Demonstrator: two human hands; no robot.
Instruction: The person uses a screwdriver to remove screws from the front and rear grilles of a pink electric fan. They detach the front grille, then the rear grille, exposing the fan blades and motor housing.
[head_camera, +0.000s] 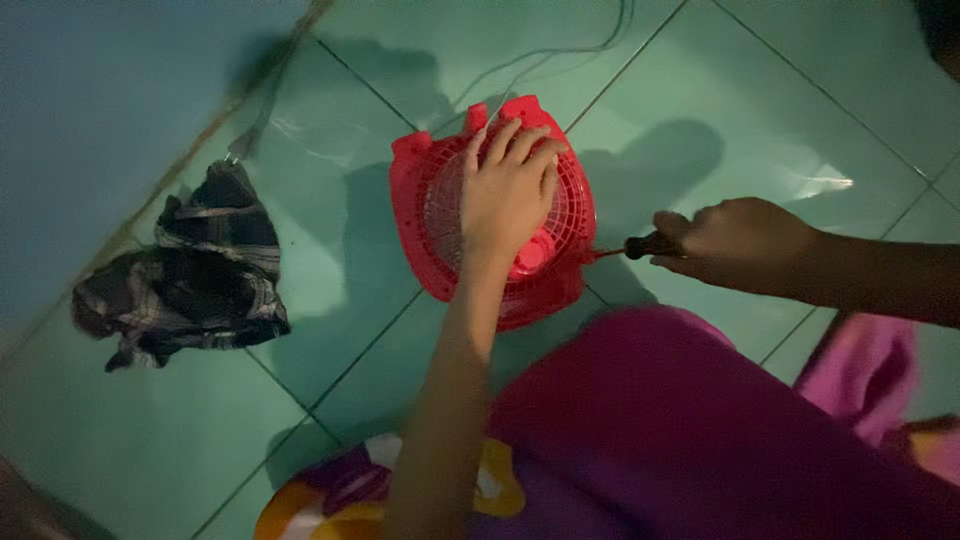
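A small red plastic fan with a round grille face (440, 215) lies flat on the pale green tiled floor (150, 420), just ahead of the person's lap and close to the middle of the view. The left hand (507, 195) is laid palm-down on top of the grille – fingers spread a little and bent over the far rim, pressing on the fan rather than closed around any part of it. At the fan's right edge the thin metal shaft of a dark-handled screwdriver (640, 245) touches the red casing. The right hand (735, 243) is curled into a tight fist around that handle, coming in from the right side of the frame. A thin pale cord (560, 50) runs away from the far side of the fan across the tiles toward the top of the view. Well apart to the left lies a crumpled dark checked cloth (190, 270), near the foot of a blue-green wall (100, 100). In the foreground – bright magenta fabric (680, 420) covers the person's legs.
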